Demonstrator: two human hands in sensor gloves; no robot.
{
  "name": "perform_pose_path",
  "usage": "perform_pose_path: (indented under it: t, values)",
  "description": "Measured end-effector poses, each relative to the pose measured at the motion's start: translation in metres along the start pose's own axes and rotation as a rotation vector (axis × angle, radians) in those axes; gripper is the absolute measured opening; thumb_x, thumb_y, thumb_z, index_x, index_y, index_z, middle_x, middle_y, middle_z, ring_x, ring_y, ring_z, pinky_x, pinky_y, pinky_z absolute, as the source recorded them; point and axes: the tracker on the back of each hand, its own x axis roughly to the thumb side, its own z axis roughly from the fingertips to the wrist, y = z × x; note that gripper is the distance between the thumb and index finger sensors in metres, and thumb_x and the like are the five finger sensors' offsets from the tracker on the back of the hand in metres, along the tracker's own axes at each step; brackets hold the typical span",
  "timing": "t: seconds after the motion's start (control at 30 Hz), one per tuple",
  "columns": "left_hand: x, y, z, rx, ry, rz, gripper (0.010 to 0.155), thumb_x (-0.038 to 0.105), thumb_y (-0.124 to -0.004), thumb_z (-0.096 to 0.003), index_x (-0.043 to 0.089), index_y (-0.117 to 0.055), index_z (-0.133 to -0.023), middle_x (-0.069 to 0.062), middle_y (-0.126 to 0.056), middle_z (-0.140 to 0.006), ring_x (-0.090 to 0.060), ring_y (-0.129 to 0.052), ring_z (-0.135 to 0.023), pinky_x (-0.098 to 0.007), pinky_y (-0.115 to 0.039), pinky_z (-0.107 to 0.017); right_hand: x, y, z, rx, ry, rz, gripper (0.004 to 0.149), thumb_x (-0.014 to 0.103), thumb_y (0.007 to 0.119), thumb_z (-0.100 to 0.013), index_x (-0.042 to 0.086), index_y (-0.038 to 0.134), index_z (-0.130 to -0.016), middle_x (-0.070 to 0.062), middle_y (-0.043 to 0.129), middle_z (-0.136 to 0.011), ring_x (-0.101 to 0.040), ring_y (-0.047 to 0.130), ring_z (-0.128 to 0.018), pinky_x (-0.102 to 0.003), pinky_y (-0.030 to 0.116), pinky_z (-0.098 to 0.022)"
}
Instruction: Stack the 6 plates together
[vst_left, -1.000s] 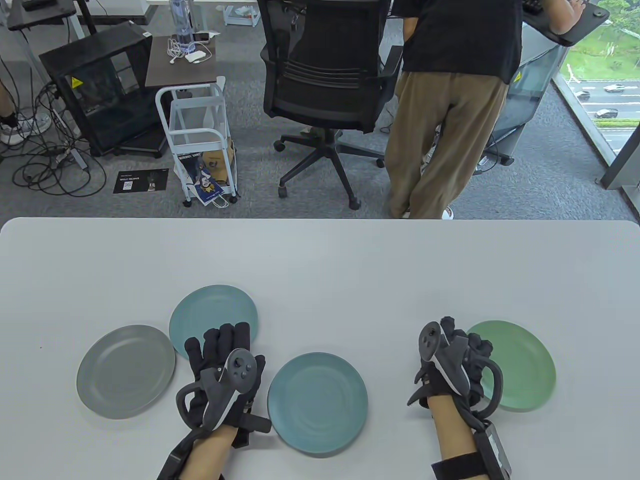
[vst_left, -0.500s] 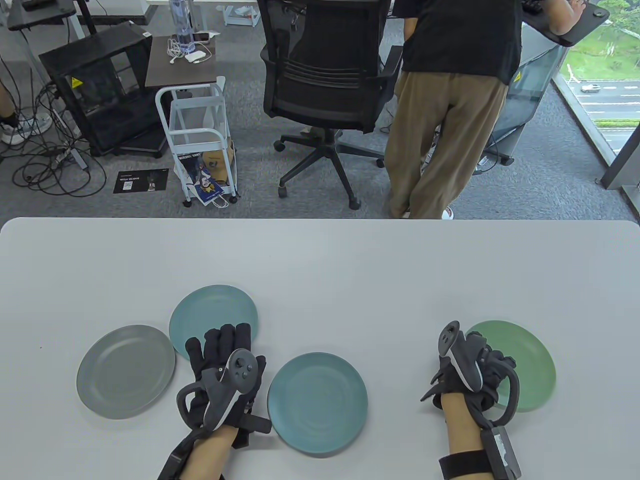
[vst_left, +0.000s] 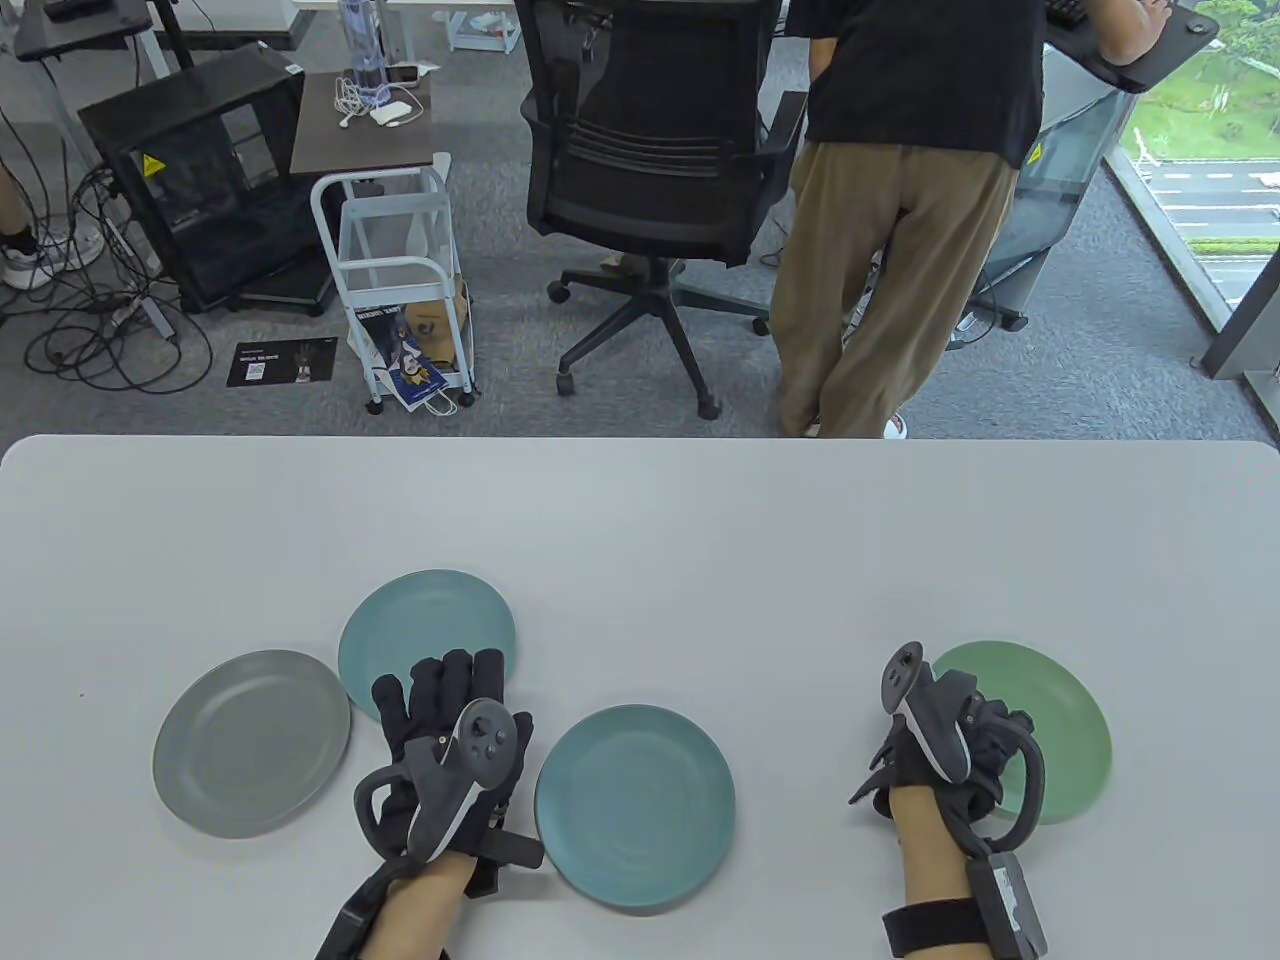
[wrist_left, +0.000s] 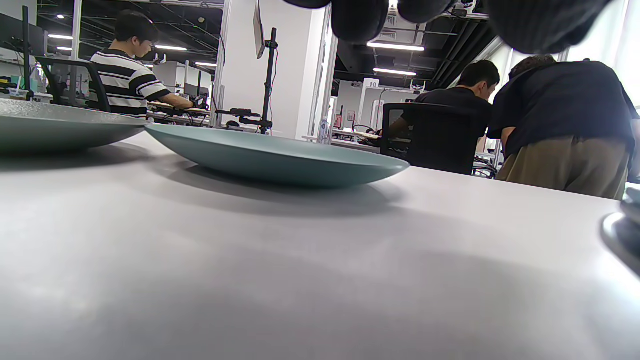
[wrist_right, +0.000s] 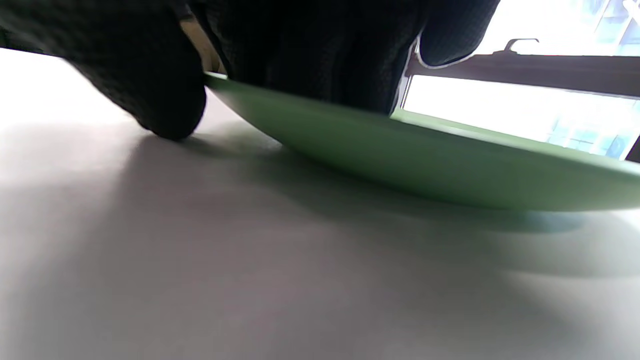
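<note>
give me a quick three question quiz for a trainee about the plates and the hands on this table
1. True or false: the right hand grips the near rim of the green plate.
2. How many plates show in the table view?
3. Which plate lies nearest the left hand? A) grey plate B) light teal plate C) green plate

Key: 1. True: the right wrist view shows fingers over and under its rim. 2. Four. 3. B.

Table (vst_left: 640, 520) far half open — 4 plates crowd near edge.

Grey carpet (vst_left: 1050, 350), black office chair (vst_left: 650, 150), window (vst_left: 1215, 150)
</note>
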Motion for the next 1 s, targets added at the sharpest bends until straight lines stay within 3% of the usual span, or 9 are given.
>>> perform_pose_path:
  t: [0.57, 1.0]
  values:
    - [-0.001, -0.001, 0.000, -0.003, 0.003, 0.004, 0.074, 0.063, -0.070, -0.0361, 0.048, -0.042, -0.103, 0.017, -0.047, -0.115, -0.014, -0.036, -0.114, -0.048, -0.008, -0.085, 0.001, -0.004, 0.005, -0.258, -0.014, 0.015, 0.045, 0.048, 0.096, -0.041, 0.019, 0.090, -0.075, 0.008, 0.095, -0.053, -0.013, 0.093, -0.069, -0.051, 0.057, -0.075]
    - [-0.001, -0.001, -0.001, 0.001, 0.001, 0.007, 0.074, 0.063, -0.070, -0.0361, 0.048, -0.043, -0.103, 0.017, -0.047, -0.115, -0.014, -0.037, -0.114, -0.048, -0.008, -0.085, 0.010, -0.021, 0.024, -0.478, -0.126, -0.025, 0.041, 0.049, 0.099, -0.038, 0.022, 0.092, -0.069, 0.011, 0.093, -0.046, -0.009, 0.094, -0.064, -0.048, 0.060, -0.073]
